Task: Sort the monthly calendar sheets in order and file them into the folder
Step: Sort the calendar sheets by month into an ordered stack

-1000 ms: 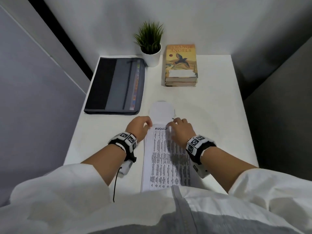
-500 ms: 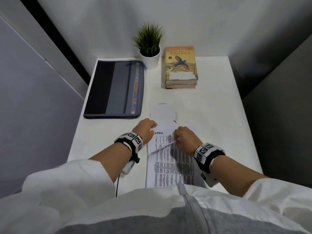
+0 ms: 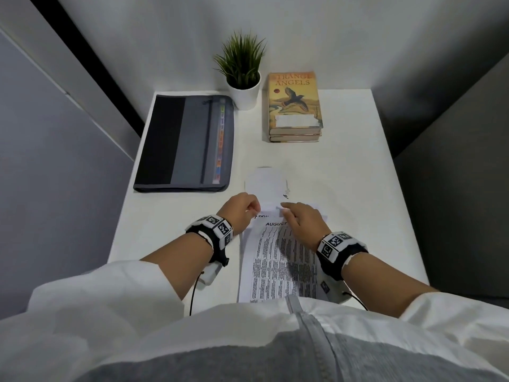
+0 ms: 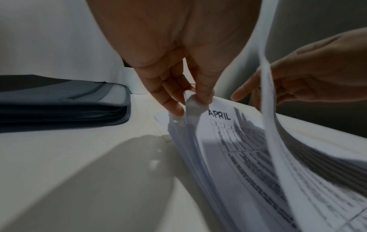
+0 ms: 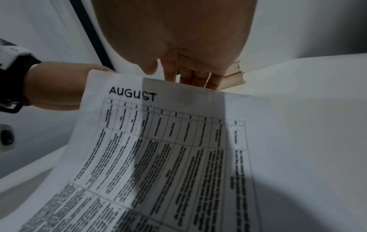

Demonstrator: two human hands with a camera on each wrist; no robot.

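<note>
- Stack of white printed calendar sheets (image 3: 278,260) lying on the white worktop (image 3: 344,188) at the near edge, between both wrists.
- Left hand (image 3: 240,213) at the stack's far left corner – grip narrow, thumb and fingers (image 4: 174,108) pinching the corner of the sheets under the white sheet headed APRIL (image 4: 219,115).
- Right hand (image 3: 304,224) at the far edge – grip holding the white sheet headed AUGUST (image 5: 178,141), lifted and bowed above the APRIL page; fingertips (image 5: 198,81) curled behind its top edge.
- Dark grey zipped fabric folder (image 3: 184,144) with coloured index tabs lying shut on the far left of the worktop, well apart from the sheets.
- Small green plant in a white pot (image 3: 243,78) at the back, just beside the folder's far right corner.
- Two stacked books (image 3: 294,106), the top one orange with a bird on its cover, right of the pot.
</note>
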